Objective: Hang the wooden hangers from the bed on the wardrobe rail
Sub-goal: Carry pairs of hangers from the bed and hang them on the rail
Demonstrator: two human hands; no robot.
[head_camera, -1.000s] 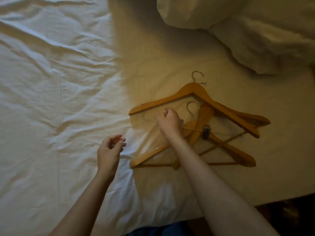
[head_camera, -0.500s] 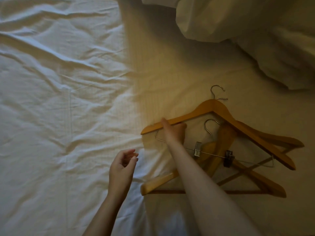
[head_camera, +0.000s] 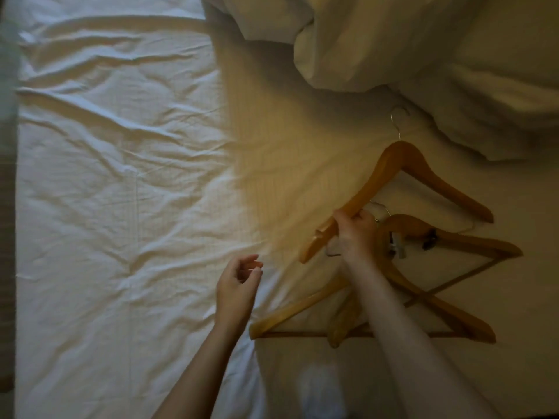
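Three wooden hangers lie in a heap on the bed's right side. My right hand [head_camera: 355, 234] grips the left arm of the top hanger [head_camera: 423, 173], whose metal hook points toward the pillows. Beneath it sits a clip hanger [head_camera: 472, 240] with metal clips, and a third hanger [head_camera: 299, 309] with a crossbar lies nearest me. My left hand [head_camera: 237, 285] hovers over the sheet left of the heap, fingers loosely curled, holding nothing. The wardrobe rail is out of view.
A wrinkled white sheet [head_camera: 106, 207] covers the bed. Pillows and a bunched duvet [head_camera: 408, 43] lie at the top right, close to the top hanger's hook. A dark strip runs along the left bed edge [head_camera: 6, 207].
My right hand has moved from touching the top hanger's arm to gripping it, and that hanger has swung so its hook points farther up. The view shifted left.
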